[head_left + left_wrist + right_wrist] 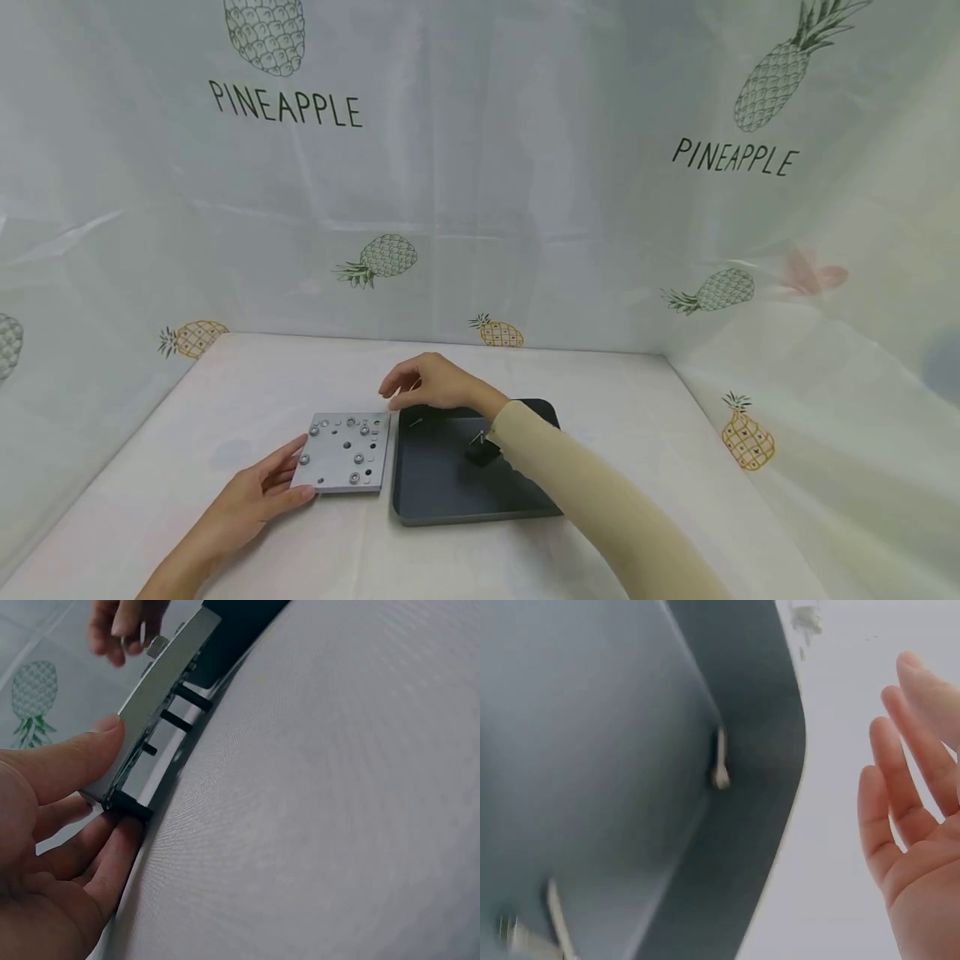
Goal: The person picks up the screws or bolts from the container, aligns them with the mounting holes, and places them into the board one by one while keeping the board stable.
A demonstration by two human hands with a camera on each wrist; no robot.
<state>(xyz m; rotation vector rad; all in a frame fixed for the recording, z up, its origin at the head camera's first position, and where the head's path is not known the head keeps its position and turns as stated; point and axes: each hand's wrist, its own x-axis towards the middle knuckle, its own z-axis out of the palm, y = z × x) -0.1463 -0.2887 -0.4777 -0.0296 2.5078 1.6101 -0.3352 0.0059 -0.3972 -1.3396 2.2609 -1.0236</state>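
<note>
Two bare hands on this one, and only one of them is clearly on the work. Left hand (251,496) has the squarish silver metal plate (333,457) clamped along its left side, thumb at the near corner and fingers round the far part of that edge, so the plate sits right off those fingertips, out to their right. Dark round pegs (193,697) stick out of its underside beside the left fingers; can't tell if they all touch down. No real long axis to go by, it's close to square. Right hand (435,383) is the interesting bit: it hangs just past the plate's far right corner, fingers bent and pointing left, so most of the plate lies left of it and back toward the body. Thumb and index look close together, but honestly I can't tell if they pinch anything. Below the right hand, a bit nearer the body, one small silver screw (416,422) lies in the corner of the shallow dark grey rectangular tray (442,492). Left hand is the nearer one to the plate, since it's touching it; right is way closer to that screw, with its beige sleeve (600,492) reaching across the tray.
</note>
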